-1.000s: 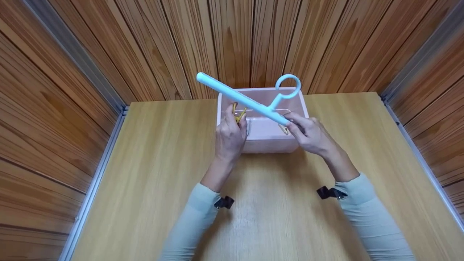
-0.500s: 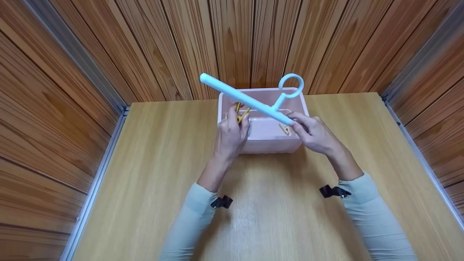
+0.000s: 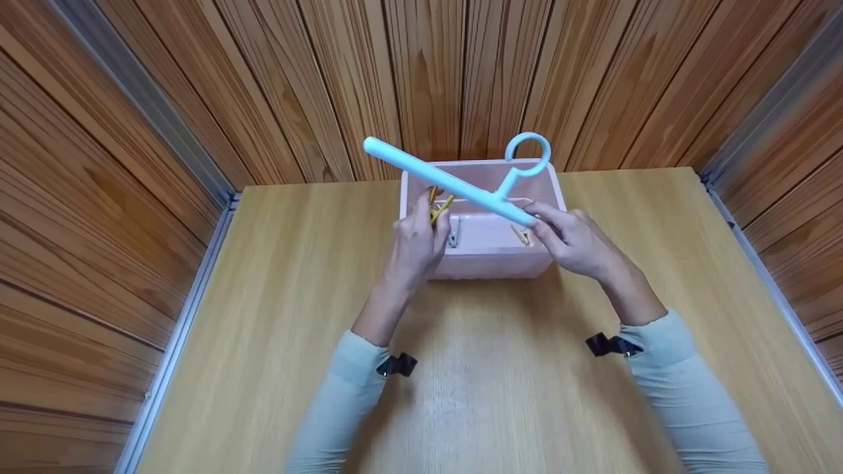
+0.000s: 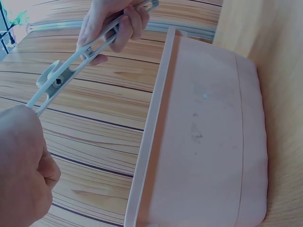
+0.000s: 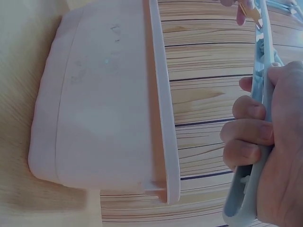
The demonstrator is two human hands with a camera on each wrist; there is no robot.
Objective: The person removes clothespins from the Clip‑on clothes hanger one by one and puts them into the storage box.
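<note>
My right hand (image 3: 570, 243) holds a light blue plastic hanger (image 3: 448, 182) by its right end, above a pale pink bin (image 3: 494, 266). Fingers curl round the hanger's bar in the right wrist view. The hook points up and away, and the bar slants up to the left. My left hand (image 3: 415, 243) pinches a yellow clothespin (image 3: 440, 209) between thumb and finger, just below the bar. In the right wrist view the clothespin (image 5: 251, 12) overlaps the hanger's edge. The left wrist view shows the hanger's hollow side (image 4: 61, 80), while the left hand hides the clothespin there.
Inside the bin lie a grey clothespin (image 3: 452, 237) and a beige clothespin (image 3: 521, 235). The bin stands at the back of a wooden table (image 3: 487, 395), against a wood-panelled wall (image 3: 421, 85). Metal rails (image 3: 174, 316) edge the sides.
The hanger and right hand have shifted slightly to the right, and the left forearm slightly to the left. The clothespin stays pinched below the bar; the head view itself has shifted a little.
</note>
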